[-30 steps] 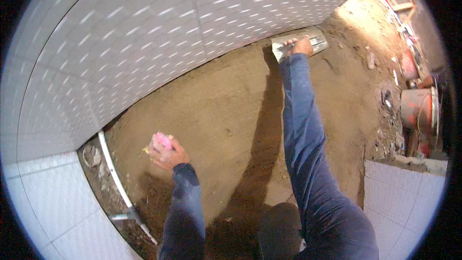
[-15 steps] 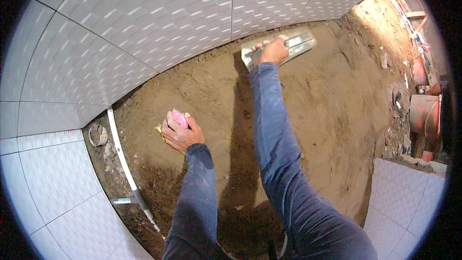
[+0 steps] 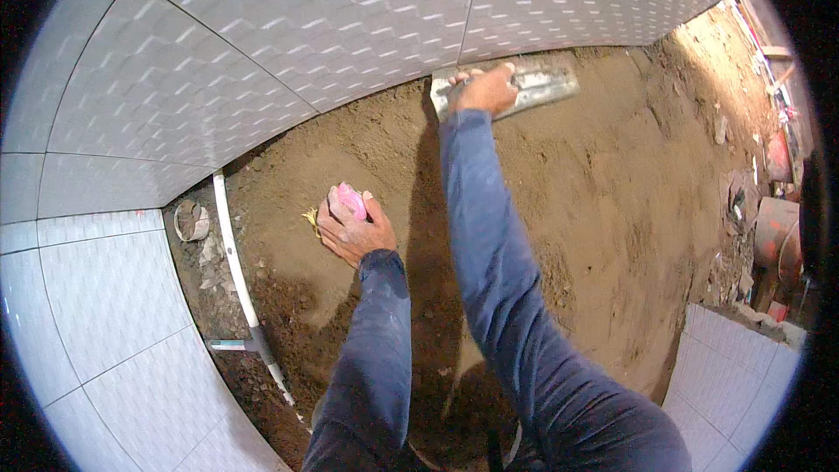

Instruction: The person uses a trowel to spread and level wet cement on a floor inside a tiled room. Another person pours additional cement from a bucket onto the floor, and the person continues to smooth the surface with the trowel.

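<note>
My right hand (image 3: 487, 90) is closed around the handle of a long rectangular metal plastering trowel (image 3: 552, 83). The trowel's blade lies against the smoothed brown sandy bed (image 3: 603, 175), close along the foot of the tiled wall. Lower and to the left, my left hand (image 3: 357, 229) is closed on a pink lump-like object (image 3: 352, 201), resting at the bed's surface. What the pink object is, I cannot make out. Yellow strands (image 3: 311, 220) stick out beside its fingers.
Pale grey textured tiles cover the far wall (image 3: 332, 26) and the left wall (image 3: 114, 297). A white pipe (image 3: 230, 245) runs along the left side, near a round pipe end (image 3: 191, 221). A low tiled wall (image 3: 721, 367) and an orange-stained bucket (image 3: 776, 232) stand at right.
My right hand has slid the trowel left along the wall, so its left end now passes a tile joint. My left hand keeps its hold on the pink object. The whole view has shifted slightly.
</note>
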`<state>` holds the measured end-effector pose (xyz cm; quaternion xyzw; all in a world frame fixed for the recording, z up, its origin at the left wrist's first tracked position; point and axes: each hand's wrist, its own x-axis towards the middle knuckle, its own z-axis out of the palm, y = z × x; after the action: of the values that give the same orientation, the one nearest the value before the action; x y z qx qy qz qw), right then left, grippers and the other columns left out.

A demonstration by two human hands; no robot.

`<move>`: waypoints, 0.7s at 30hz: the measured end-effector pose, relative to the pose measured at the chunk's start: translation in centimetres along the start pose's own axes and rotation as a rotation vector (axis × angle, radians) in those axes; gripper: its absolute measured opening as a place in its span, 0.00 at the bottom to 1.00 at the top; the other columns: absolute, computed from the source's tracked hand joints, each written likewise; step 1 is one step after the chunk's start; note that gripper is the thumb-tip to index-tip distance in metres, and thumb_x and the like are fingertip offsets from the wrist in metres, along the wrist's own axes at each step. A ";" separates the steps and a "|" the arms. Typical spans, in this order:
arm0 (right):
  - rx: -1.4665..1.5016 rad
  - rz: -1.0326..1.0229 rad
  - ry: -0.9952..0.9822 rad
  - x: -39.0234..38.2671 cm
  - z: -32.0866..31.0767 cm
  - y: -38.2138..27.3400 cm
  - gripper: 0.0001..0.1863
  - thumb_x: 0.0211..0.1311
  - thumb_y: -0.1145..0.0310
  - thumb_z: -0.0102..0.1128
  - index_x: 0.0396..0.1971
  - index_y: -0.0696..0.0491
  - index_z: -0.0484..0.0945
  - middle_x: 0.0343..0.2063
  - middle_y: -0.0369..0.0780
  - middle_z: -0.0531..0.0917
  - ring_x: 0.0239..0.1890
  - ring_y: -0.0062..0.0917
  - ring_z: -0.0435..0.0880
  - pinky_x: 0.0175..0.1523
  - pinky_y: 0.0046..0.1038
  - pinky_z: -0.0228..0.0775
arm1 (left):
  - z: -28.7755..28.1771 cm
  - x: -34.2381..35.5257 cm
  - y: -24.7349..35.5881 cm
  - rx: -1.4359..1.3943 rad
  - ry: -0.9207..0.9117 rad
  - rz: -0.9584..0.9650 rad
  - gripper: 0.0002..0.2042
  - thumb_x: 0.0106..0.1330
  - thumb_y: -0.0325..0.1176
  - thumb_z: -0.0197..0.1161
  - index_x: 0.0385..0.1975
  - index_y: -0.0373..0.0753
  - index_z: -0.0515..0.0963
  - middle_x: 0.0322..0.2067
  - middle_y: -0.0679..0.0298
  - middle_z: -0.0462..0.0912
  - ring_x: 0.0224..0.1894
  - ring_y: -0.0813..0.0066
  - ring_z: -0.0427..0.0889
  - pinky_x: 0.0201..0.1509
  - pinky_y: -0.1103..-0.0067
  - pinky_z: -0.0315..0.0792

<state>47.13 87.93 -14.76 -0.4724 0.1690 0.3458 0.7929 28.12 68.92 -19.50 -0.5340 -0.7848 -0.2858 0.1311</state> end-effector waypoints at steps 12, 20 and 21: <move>-0.452 -0.002 -0.402 -4.7 -10.9 -1.4 0.16 0.71 0.54 0.49 0.40 0.54 0.68 0.14 0.36 0.69 0.12 0.22 0.69 0.13 0.29 0.62 | 0.2 -0.2 -1.1 -0.071 -0.053 -0.052 0.25 0.60 0.45 0.64 0.56 0.44 0.71 0.51 0.55 0.72 0.54 0.51 0.72 0.57 0.58 0.65; -1.563 -0.348 -1.394 -8.8 -17.0 -13.2 0.23 0.66 0.50 0.56 0.39 0.60 0.74 0.27 0.51 0.81 0.29 0.40 0.81 0.36 0.40 0.73 | -0.4 0.1 -0.7 -0.080 -0.066 -0.062 0.26 0.61 0.45 0.63 0.57 0.44 0.70 0.52 0.54 0.71 0.55 0.52 0.71 0.59 0.57 0.64; -1.575 -0.440 -1.470 -8.9 -16.1 -12.2 0.25 0.65 0.49 0.56 0.40 0.62 0.74 0.28 0.54 0.81 0.33 0.45 0.82 0.40 0.42 0.73 | -0.3 0.1 -1.0 -0.076 -0.049 -0.056 0.26 0.61 0.45 0.63 0.57 0.44 0.70 0.52 0.53 0.72 0.55 0.52 0.71 0.59 0.57 0.64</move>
<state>50.39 66.69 -9.76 -0.5447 -0.7004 0.4048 0.2211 27.14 68.54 -19.51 -0.5232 -0.7911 -0.3058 0.0834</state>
